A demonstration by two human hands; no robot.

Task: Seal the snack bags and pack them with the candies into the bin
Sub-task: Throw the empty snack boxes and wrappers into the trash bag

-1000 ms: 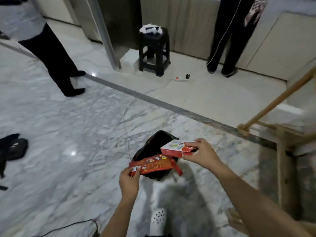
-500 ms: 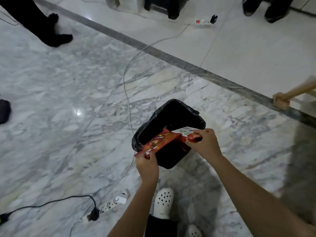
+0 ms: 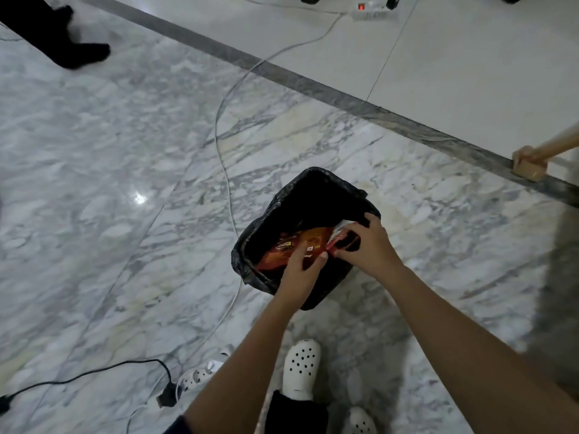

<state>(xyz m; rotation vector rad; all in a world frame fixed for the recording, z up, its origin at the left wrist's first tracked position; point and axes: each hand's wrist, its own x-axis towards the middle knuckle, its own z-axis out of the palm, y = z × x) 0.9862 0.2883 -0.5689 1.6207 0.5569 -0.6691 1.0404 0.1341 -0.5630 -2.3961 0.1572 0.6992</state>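
A grey-veined marble floor [image 3: 125, 151] fills the view, and on it stands a bin [image 3: 282, 198] lined with a black bag, its mouth open upward. A white cable [image 3: 224, 164] trails past the bin's left side toward a power strip [image 3: 200, 374] on the near side of the bin, beside the person's white clog [image 3: 300, 368]. Both hands are over the near half of the bin's mouth. The left hand [image 3: 300, 270] has its fingers and thumb curled on the near edge of an orange snack bag [image 3: 282, 249], which lies just inside the mouth, its long axis running from the bin's near-left wall toward its far-right wall. The right hand [image 3: 369, 245], at the bin's right rim, pinches a white and red packet [image 3: 340, 227] that touches the orange bag's right end. The bag's length looks close to the opening's width, so I judge that the left hand, the nearer to its middle, must tip it down along that diagonal before letting go.
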